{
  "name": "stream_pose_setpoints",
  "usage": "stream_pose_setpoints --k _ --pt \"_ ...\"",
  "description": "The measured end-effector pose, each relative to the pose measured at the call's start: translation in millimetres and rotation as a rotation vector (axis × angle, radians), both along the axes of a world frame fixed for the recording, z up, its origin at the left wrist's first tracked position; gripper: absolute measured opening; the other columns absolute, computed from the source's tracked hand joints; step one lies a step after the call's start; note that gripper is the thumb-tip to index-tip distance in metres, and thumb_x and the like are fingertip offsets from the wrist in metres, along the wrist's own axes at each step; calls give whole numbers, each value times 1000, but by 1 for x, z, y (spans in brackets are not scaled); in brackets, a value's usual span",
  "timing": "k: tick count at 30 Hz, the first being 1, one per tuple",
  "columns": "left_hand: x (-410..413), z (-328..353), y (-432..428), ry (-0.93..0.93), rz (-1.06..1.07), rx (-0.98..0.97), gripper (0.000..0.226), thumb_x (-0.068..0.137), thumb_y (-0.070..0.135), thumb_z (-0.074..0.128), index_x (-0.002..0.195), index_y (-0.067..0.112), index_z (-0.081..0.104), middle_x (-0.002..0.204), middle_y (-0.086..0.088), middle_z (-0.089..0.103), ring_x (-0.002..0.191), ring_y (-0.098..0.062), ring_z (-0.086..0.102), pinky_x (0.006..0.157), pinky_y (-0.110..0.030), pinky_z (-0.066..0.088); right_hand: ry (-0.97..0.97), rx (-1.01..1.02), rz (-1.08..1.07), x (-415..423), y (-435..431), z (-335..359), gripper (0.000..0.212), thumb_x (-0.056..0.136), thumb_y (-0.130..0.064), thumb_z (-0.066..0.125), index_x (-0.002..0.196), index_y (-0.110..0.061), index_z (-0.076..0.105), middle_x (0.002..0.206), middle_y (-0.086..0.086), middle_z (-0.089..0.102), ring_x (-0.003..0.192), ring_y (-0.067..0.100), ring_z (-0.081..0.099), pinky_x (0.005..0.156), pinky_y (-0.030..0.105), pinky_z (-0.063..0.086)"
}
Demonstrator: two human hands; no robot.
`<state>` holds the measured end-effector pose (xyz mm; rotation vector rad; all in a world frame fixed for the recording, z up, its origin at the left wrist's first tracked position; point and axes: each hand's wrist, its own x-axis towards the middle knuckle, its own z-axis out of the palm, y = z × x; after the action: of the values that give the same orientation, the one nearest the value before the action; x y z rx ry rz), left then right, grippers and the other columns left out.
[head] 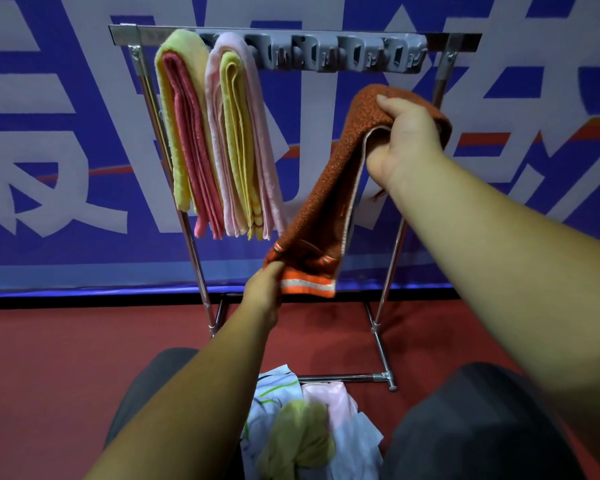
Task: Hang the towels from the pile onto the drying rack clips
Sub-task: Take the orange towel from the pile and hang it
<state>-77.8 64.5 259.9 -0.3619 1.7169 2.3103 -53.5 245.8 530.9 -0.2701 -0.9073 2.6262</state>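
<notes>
Right hand point(407, 140) raised, fingers curled (gripping), left hand point(265, 289) lower, pinching

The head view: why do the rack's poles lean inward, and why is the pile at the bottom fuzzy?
In the head view, the wide-angle lens likely tilts the poles of the drying rack toward each other downward; the towel pile at the bottom is soft, probably too close for focus; the orange towel looks sharper.

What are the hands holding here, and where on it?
Both hold one orange towel. The right hand grips its upper folded part, and the left hand pinches the lower striped end at its left corner.
</notes>
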Motion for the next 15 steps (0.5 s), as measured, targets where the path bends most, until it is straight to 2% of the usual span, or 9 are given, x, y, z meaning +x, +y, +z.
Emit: stream_pose_setpoints --k 2,4,5,7,8,10,12,15 --pt "-3 0 -7 -103 49 205 35 100 46 64 126 22 67 118 -1 77 110 -21 69 109 -49 42 -6 -32 -62 -6 10 -2 5 95 10 65 98 7 65 98 21 74 87 37 75 96 53 62" --pt "-5 1 -16 -117 37 269 27 103 45 62 122 26 66 121 3 73 112 -20 65 109 -54 39 -19 -58 -105 -12 20 -6 11 94 12 65 103 6 63 104 22 74 91 38 76 95 53 62" --pt "-6 2 -19 -106 9 306 25 104 37 62 125 23 66 126 -1 73 114 -22 66 109 -53 43 -26 -58 -128 -14 23 -9 16 93 12 66 107 6 63 108 23 74 94 38 77 94 53 63" --pt "-2 6 -13 -93 -81 390 34 105 10 60 138 6 61 132 -14 72 120 -26 68 106 -44 51 -42 -58 -159 -17 27 -15 23 91 13 67 111 5 62 113 24 74 98 40 77 92 54 63" --pt "0 5 -5 -98 -135 387 40 103 -2 58 142 -1 57 134 -18 70 123 -27 68 106 -40 53 -43 -57 -162 -17 26 -17 21 91 14 66 109 4 62 112 24 73 99 40 77 91 55 63" --pt "5 0 15 -114 -221 338 43 101 -10 55 144 -5 56 139 -21 67 127 -29 66 109 -40 51 -52 -37 -151 -17 22 -18 10 95 12 64 99 4 61 107 24 72 95 41 75 87 55 64" --pt "7 -1 32 -111 -209 309 39 103 -6 55 142 -4 58 140 -22 66 122 -30 68 109 -44 52 -78 -17 -143 -17 20 -18 8 97 7 64 96 1 60 108 24 71 95 41 75 85 56 63" --pt "-1 -3 40 -49 -108 329 39 106 -1 49 143 6 59 131 -20 72 110 -33 74 93 -49 60 -128 22 -177 -26 29 -18 9 102 -10 70 105 -3 64 105 16 73 91 34 75 77 49 64"
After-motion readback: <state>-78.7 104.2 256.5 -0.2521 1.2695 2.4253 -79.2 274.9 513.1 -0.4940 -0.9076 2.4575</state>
